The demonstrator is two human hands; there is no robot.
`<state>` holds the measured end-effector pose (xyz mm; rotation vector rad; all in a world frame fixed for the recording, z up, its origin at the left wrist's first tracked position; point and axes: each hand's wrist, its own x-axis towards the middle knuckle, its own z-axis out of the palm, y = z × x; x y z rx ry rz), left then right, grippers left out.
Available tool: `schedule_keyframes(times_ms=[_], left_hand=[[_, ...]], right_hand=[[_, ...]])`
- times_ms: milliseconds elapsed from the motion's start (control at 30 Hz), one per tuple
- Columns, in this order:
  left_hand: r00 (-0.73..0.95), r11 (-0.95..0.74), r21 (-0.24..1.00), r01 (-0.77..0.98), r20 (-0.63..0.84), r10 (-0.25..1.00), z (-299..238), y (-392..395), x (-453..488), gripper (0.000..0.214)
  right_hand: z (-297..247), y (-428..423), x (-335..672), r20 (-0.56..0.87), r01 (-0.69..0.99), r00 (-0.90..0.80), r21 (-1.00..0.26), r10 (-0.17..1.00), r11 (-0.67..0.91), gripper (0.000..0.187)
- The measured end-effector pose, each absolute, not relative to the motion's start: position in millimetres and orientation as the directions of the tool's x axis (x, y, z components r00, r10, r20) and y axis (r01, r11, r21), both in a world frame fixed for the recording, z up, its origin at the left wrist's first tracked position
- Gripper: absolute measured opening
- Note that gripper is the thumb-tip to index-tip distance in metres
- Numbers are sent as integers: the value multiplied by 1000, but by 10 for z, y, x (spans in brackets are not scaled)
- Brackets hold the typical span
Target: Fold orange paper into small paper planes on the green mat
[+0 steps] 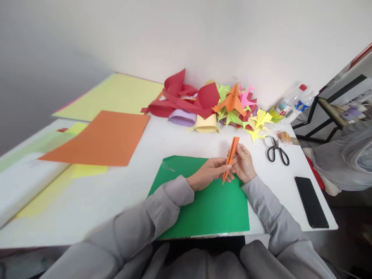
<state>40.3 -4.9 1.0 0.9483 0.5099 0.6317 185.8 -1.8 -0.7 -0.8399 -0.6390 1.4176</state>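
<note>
narrow folded orange paper strip (231,157), upright between left hand (207,174) and right hand (243,162), both pinching it above green paper sheet (209,209).

The folded orange paper (231,157) is a long, narrow, creased strip that tapers to a point at its lower end. It stands nearly upright, its top leaning slightly right, pinched between the left hand (207,173) and the right hand (244,162) above the green sheet (209,205).
</note>
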Motion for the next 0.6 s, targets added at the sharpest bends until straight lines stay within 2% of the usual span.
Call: schedule_keyframes(times_ms=[200,300,367,600], left_hand=[[571,395,840,-372,-129,811,121,124,525,40],[501,342,881,-327,-145,853,82,192,589,46],[473,331,890,-313,-156,867,15,221,594,46],[440,285,907,-310,-128,889,-104,312,503,49]], right_hand=[[23,171,1781,-36,-646,-33,-762,999,-49,36],[-20,220,1768,5,-593,65,-804,998,43,29],[-71,232,1778,-10,-550,87,-834,996,40,26],[-196,220,1815,-6,-568,148,-819,989,79,22]])
